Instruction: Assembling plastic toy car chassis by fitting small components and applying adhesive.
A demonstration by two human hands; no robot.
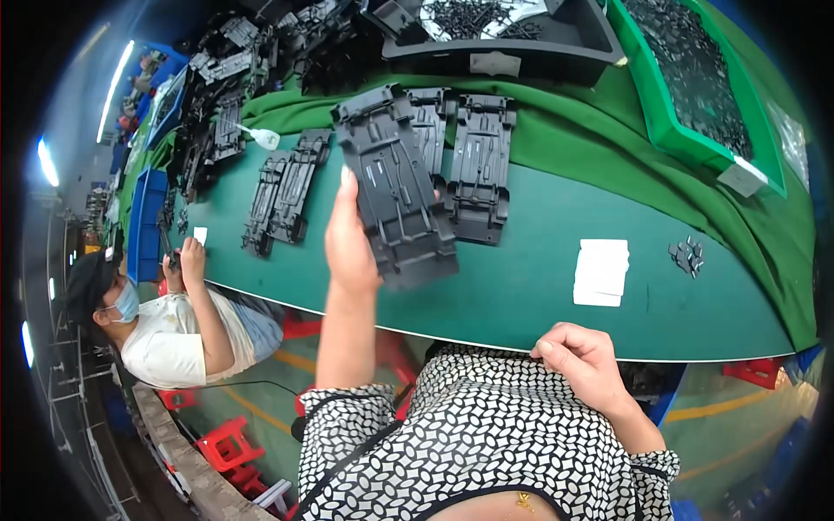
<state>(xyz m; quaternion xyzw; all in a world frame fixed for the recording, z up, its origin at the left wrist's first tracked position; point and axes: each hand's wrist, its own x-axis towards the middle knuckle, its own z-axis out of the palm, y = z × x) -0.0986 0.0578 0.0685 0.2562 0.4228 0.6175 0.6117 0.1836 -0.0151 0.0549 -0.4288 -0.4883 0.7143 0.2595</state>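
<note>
My left hand [352, 239] grips a black plastic vehicle chassis [395, 187] by its left side, raised over the green tabletop and tilted. The fingers go behind it and are mostly hidden. Just past it lie two similar chassis plates, one partly covered [430, 130] and one in plain sight [480, 165]. At the table's front edge my right hand [580, 358] is curled, thumb against the forefinger; anything inside it is too small or hidden. Beyond that hand are a stack of white cards [600, 272] and a little heap of small black parts [687, 257].
More chassis [289, 187] lie to the left, near a white bottle [261, 136] and a large black pile [252, 52]. A black bin [504, 52] and a green bin [660, 113] of small parts stand at the back. A masked co-worker [165, 321] sits left beside a blue bin [146, 226].
</note>
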